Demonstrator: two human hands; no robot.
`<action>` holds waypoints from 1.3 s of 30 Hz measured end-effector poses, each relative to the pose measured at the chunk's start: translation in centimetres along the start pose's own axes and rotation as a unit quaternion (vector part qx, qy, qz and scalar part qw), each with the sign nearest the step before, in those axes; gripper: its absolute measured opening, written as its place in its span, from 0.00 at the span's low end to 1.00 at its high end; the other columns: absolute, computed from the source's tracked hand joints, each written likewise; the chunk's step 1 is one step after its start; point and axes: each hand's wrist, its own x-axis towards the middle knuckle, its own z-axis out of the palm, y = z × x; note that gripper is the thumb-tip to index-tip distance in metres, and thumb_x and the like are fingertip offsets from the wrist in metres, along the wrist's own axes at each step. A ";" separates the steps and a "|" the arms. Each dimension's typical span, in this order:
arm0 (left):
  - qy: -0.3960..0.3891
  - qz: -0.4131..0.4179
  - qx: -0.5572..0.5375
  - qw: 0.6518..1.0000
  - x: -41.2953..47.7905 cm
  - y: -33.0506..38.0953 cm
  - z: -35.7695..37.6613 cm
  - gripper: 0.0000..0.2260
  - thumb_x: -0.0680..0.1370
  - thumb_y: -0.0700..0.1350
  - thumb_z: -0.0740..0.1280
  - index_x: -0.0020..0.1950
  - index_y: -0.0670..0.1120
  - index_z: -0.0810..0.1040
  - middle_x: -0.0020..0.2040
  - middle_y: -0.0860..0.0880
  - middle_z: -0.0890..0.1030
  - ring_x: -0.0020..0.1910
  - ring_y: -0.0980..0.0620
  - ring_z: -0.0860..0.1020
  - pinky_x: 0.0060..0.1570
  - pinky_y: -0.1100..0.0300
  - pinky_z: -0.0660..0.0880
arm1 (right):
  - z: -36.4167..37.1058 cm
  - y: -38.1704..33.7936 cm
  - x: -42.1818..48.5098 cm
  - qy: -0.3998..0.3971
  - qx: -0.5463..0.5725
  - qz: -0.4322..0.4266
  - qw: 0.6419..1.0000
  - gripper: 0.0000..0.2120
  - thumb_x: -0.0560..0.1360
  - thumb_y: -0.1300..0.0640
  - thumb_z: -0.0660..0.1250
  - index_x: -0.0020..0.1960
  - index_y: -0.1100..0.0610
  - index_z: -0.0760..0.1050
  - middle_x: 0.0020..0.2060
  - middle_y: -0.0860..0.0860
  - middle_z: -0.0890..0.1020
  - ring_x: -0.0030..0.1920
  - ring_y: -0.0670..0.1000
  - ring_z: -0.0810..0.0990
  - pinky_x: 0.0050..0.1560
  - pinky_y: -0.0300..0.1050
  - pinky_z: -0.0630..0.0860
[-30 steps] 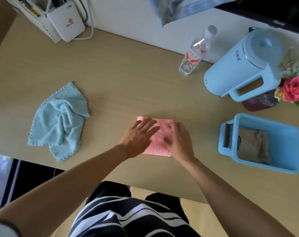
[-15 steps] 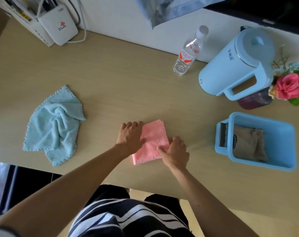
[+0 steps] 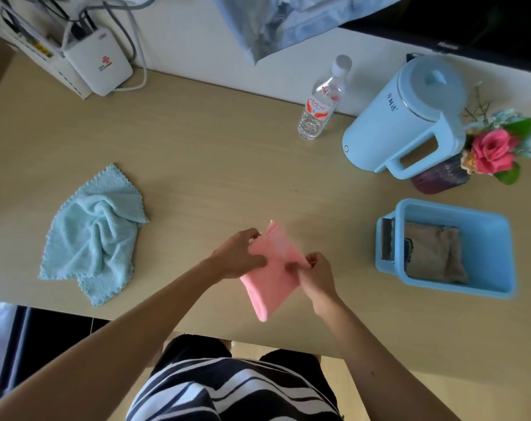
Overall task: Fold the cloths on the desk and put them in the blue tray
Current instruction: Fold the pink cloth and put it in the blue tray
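Observation:
A folded pink cloth [image 3: 270, 275] is held above the desk's near middle, turned at a slant. My left hand [image 3: 239, 256] pinches its upper left edge and my right hand [image 3: 315, 275] pinches its right edge. A crumpled light blue cloth [image 3: 91, 235] lies unfolded on the desk at the left. The blue tray [image 3: 489, 256] sits at the right, with a folded brown cloth [image 3: 434, 256] lying inside it.
A water bottle [image 3: 322, 101], a light blue kettle [image 3: 410, 123] and a vase of flowers [image 3: 489, 153] stand along the back right. A white router [image 3: 100, 62] with cables leans at the back left. The desk's near edge [image 3: 136, 320] runs just below the cloths.
Both hands went from pressing the pink cloth flat to gripping its edges. The cloth has turned to a slant and lifted off the desk.

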 end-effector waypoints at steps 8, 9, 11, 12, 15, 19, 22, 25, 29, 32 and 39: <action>0.022 0.083 -0.345 0.935 -4.1 6.1 0.9 0.29 0.66 0.47 0.76 0.60 0.38 0.69 0.48 0.44 0.81 0.43 0.49 0.84 0.39 0.54 0.81 | -5.1 -2.2 -4.5 -0.118 0.330 -0.005 0.937 0.34 0.65 0.58 0.74 0.69 0.55 0.67 0.50 0.56 0.86 0.49 0.57 0.84 0.50 0.58 0.80; 0.036 0.094 -0.337 0.936 -4.3 7.1 1.4 0.28 0.66 0.48 0.76 0.59 0.39 0.69 0.45 0.47 0.82 0.41 0.50 0.83 0.38 0.54 0.80 | -6.3 -2.5 -4.8 -0.083 0.315 -0.039 0.944 0.34 0.64 0.61 0.74 0.67 0.52 0.66 0.49 0.55 0.86 0.48 0.56 0.84 0.51 0.58 0.80; 0.064 0.112 -0.306 0.943 -4.5 9.6 2.7 0.24 0.69 0.49 0.74 0.59 0.43 0.69 0.40 0.52 0.83 0.37 0.54 0.82 0.34 0.56 0.79 | -8.9 -3.7 -5.7 -0.008 0.294 -0.108 0.950 0.29 0.68 0.67 0.74 0.63 0.50 0.66 0.45 0.54 0.87 0.44 0.50 0.84 0.49 0.52 0.79; 0.080 0.122 -0.288 0.947 -4.5 10.9 3.3 0.22 0.70 0.49 0.73 0.58 0.45 0.69 0.37 0.54 0.83 0.34 0.55 0.81 0.32 0.59 0.77 | -10.4 -4.3 -6.1 0.025 0.286 -0.138 0.948 0.27 0.71 0.70 0.72 0.61 0.51 0.65 0.44 0.53 0.86 0.41 0.46 0.84 0.45 0.46 0.80; 0.134 0.175 -0.211 0.952 -4.2 15.0 5.5 0.18 0.73 0.51 0.69 0.56 0.48 0.66 0.35 0.51 0.83 0.28 0.54 0.76 0.25 0.58 0.70 | -15.6 -5.0 -6.2 0.093 0.240 -0.251 0.933 0.23 0.73 0.74 0.69 0.57 0.54 0.62 0.44 0.55 0.80 0.38 0.43 0.81 0.39 0.38 0.78; 0.163 0.252 -0.102 0.948 -2.5 20.2 9.0 0.18 0.74 0.39 0.69 0.59 0.51 0.66 0.40 0.49 0.81 0.32 0.50 0.75 0.27 0.56 0.71 | -22.6 -4.4 -5.3 0.180 0.078 -0.345 0.918 0.16 0.72 0.62 0.71 0.47 0.47 0.67 0.43 0.49 0.74 0.43 0.47 0.77 0.48 0.43 0.76; 0.120 0.299 0.034 0.946 -0.2 22.9 11.8 0.24 0.69 0.39 0.68 0.65 0.52 0.73 0.54 0.49 0.77 0.43 0.48 0.77 0.42 0.58 0.76 | -26.7 -3.5 -3.7 0.184 0.004 -0.337 0.923 0.12 0.74 0.67 0.66 0.47 0.50 0.73 0.44 0.45 0.79 0.44 0.45 0.78 0.50 0.41 0.73; 0.062 0.277 0.134 0.950 2.7 24.6 15.1 0.25 0.70 0.40 0.70 0.67 0.50 0.75 0.61 0.46 0.74 0.54 0.43 0.77 0.55 0.56 0.74 | -30.0 -3.0 -1.8 0.198 -0.113 -0.321 0.919 0.14 0.74 0.70 0.64 0.48 0.53 0.79 0.49 0.48 0.83 0.46 0.40 0.77 0.48 0.32 0.69; 0.030 0.208 0.203 0.956 6.5 25.0 19.5 0.27 0.73 0.44 0.73 0.71 0.48 0.71 0.69 0.45 0.68 0.65 0.43 0.72 0.62 0.54 0.70 | -32.9 -3.0 1.1 0.167 -0.219 -0.258 0.926 0.16 0.71 0.69 0.65 0.55 0.57 0.82 0.50 0.50 0.80 0.49 0.51 0.78 0.51 0.43 0.72; 0.010 0.166 0.233 0.958 8.5 24.4 22.0 0.29 0.73 0.45 0.73 0.73 0.47 0.69 0.72 0.44 0.65 0.67 0.42 0.70 0.64 0.53 0.69 | -33.8 -2.5 3.8 0.122 -0.296 -0.234 0.918 0.18 0.70 0.67 0.67 0.58 0.55 0.81 0.56 0.54 0.78 0.53 0.55 0.80 0.53 0.41 0.72; -0.011 0.091 0.263 0.960 11.2 23.9 25.6 0.32 0.74 0.44 0.72 0.76 0.46 0.64 0.75 0.43 0.61 0.70 0.41 0.70 0.66 0.50 0.68 | -33.8 -1.0 7.8 0.059 -0.436 -0.158 0.884 0.22 0.75 0.63 0.65 0.68 0.55 0.73 0.66 0.57 0.71 0.64 0.60 0.77 0.66 0.53 0.73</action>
